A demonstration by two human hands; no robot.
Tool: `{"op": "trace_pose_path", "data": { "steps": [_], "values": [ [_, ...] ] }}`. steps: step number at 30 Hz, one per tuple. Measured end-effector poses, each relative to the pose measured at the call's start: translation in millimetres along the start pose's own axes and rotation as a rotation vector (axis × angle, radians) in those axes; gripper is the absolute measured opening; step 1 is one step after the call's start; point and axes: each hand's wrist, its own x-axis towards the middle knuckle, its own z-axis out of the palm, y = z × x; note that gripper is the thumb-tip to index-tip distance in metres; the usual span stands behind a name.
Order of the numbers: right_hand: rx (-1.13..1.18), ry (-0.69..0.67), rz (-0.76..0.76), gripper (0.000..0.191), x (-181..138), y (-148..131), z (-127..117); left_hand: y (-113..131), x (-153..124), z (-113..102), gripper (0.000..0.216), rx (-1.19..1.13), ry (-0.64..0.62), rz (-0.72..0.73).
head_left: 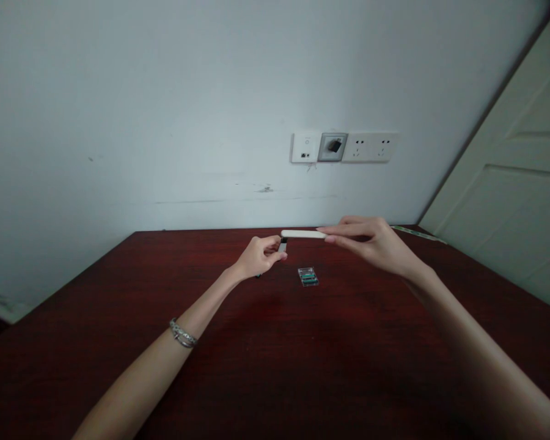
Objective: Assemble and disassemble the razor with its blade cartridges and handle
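A slim, off-white bar with rounded ends (302,234) is held level above the table, seen edge-on. My right hand (371,241) pinches its right end between thumb and fingers. My left hand (259,255) is closed on a small white piece with a black end (283,245), just under the bar's left end; whether the two are joined I cannot tell. A small clear plastic case with green parts inside (308,277) lies on the table below the hands. A tiny dark bit shows beneath my left hand, too small to name.
The dark red wooden table (275,366) meets a pale wall at the back. Wall sockets (370,148) and a dark plug (334,145) sit above it. A green-patterned strip (417,233) lies at the back right edge, near a white panelled door (522,183).
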Motion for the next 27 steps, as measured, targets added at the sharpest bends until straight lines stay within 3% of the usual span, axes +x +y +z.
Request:
{"op": "trace_pose_path", "data": {
  "steps": [4,8,13,19,27],
  "values": [
    [-0.141,0.075,0.049,0.032,-0.7,2.8,-1.0,-2.2,-0.2,0.8,0.011,-0.008,-0.001,0.012],
    [-0.084,0.116,0.094,0.033,-0.1,6.2,-0.3,-0.2,-2.2,2.2,0.010,-0.108,-0.013,0.006],
    [-0.018,0.110,0.135,0.037,2.1,15.3,1.9,6.9,-4.0,4.6,0.040,-0.330,-0.068,-0.073],
    [-0.037,0.075,0.121,0.029,1.7,23.6,6.4,11.7,-0.2,9.8,0.026,-0.465,0.011,-0.205],
    [-0.001,0.045,0.063,0.025,0.8,15.3,17.0,7.7,-1.2,17.3,0.020,-0.489,0.011,-0.148]
  ]
}}
